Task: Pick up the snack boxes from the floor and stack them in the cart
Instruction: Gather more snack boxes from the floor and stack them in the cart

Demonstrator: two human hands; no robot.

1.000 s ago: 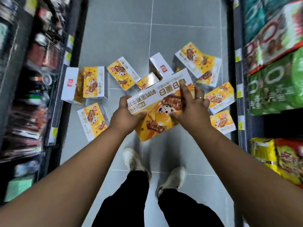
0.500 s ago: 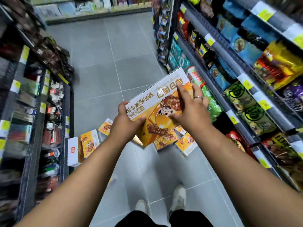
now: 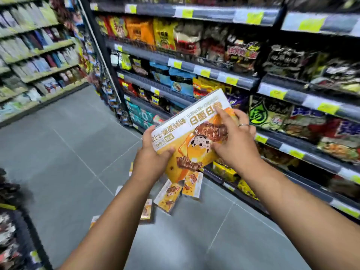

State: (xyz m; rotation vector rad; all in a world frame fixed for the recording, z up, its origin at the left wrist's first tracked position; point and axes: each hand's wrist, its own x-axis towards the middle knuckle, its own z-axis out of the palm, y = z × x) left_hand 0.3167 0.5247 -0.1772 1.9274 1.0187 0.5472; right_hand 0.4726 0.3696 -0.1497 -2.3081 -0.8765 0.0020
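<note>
A supermarket aisle: tiered shelves (image 3: 212, 14) packed with snack bags (image 3: 163, 34) (yellow price tags (image 3: 254, 18) along their edges).

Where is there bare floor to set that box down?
The grey floor is bare in the wide stretch between the left shelves and the left forearm, and again low down, between it and the right forearm. It is crowded directly under the held box, where fallen snack boxes lie scattered beside the right shelves.

Both arms are stretching forward. The left hand (image 3: 152, 160) and right hand (image 3: 236, 147) are gripping a snack box (image 3: 185, 124) between them.
</note>
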